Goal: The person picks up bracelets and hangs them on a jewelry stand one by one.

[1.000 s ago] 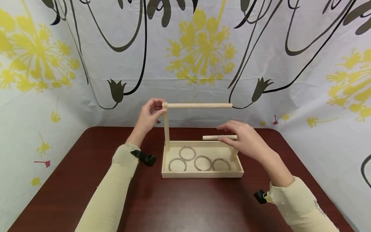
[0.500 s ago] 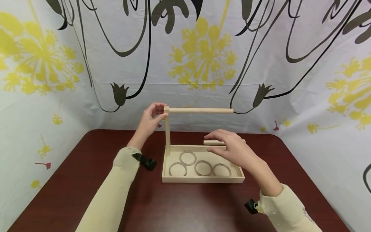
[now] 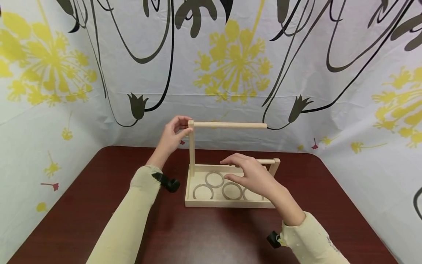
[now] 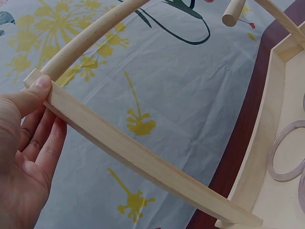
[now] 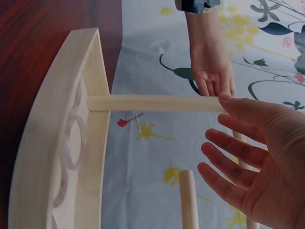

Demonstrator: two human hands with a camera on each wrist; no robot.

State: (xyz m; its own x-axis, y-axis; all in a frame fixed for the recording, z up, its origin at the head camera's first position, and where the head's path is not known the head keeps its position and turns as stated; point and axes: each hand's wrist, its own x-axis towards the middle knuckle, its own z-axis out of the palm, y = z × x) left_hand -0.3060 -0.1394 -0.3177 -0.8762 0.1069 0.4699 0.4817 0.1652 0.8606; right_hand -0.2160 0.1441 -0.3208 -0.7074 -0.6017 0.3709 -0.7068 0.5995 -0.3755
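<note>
The left arm reaches forward, the left hand pinching with its thumb opposite the fingers. The right arm slants inward, the right hand lower, its thumb apart from loosely curved fingers.

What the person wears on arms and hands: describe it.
The left hand and right hand are ungloved. The long cream fabric left sleeve and matching right sleeve stop short of them; the right shows small greyish marks. A black device sits at each cuff.

Long cream sleeves, greyish marks on the right one, black wrist cameras, bare hands
</note>
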